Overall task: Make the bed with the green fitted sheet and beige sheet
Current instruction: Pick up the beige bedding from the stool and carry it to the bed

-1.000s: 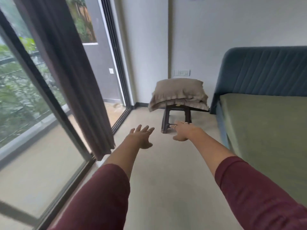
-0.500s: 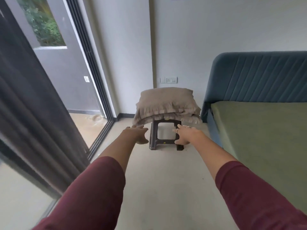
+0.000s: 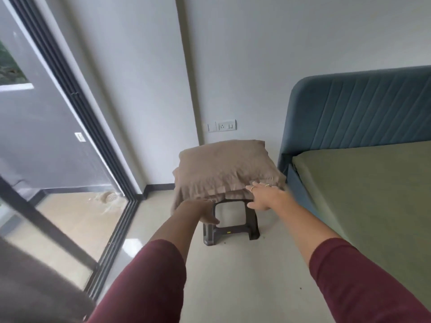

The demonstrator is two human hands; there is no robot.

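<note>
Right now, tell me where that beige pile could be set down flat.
The green fitted sheet is bare from the blue headboard to the near edge. The floor is bare between the sliding door and bed. The stool is crowded: beige pile covers it, left hand and right hand at its front edge.

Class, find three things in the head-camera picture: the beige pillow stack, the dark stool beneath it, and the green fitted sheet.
beige pillow stack (image 3: 224, 169): head view, middle of the top pillow's face.
dark stool (image 3: 253, 226): head view, its front right leg.
green fitted sheet (image 3: 368, 192): head view, flat top over the mattress.
</note>
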